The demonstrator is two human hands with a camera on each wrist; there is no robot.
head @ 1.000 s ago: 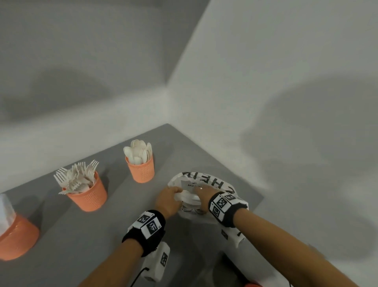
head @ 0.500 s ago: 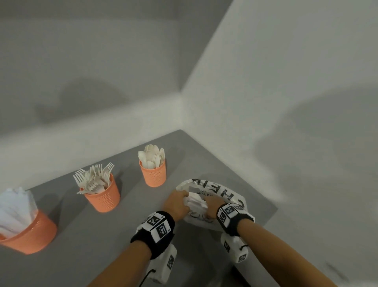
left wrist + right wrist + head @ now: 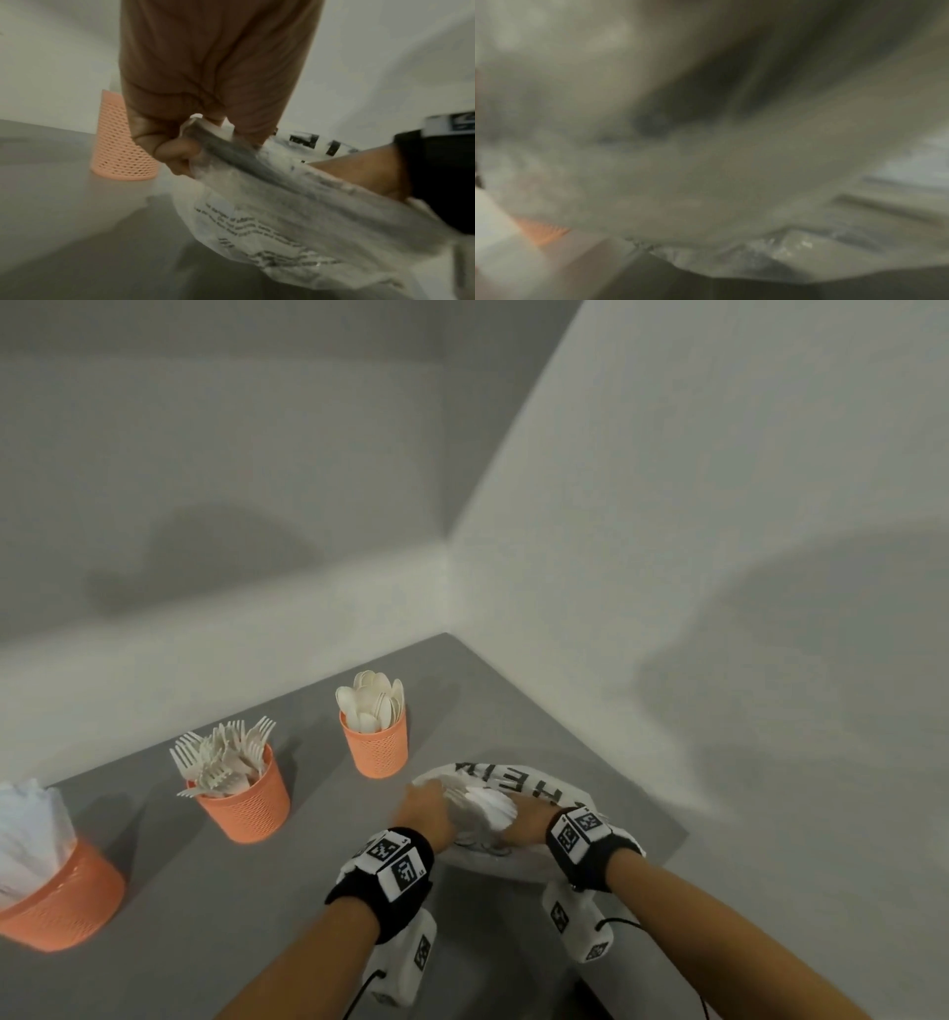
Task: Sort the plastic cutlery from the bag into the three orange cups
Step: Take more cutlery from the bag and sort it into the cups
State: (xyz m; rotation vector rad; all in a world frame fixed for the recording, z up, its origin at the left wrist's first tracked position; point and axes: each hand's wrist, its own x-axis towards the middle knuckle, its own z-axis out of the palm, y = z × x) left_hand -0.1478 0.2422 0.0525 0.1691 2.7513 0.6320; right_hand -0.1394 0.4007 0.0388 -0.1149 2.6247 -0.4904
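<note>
Grey worktop (image 3: 154,916) set into a wall corner. Three orange mesh cups stand on it in a diagonal row: knife cup (image 3: 61,906) nearest left, fork cup (image 3: 246,803) in the middle, spoon cup (image 3: 375,747) farthest. White printed plastic bag (image 3: 518,783) lies right of the spoon cup.

On the table (image 3: 154,942), three cups in a row running from near left to far right: cup of knives (image 3: 56,906) at the left edge, cup of forks (image 3: 246,806) in the middle, cup of spoons (image 3: 375,747) farthest back, toward the wall corner. Right of the spoon cup and nearer, close to the table's right edge, the bag (image 3: 534,783). At the bag's mouth, left hand (image 3: 426,814) on its left side, right hand (image 3: 524,829) on its right, a bunch of cutlery (image 3: 482,806) between them.
</note>
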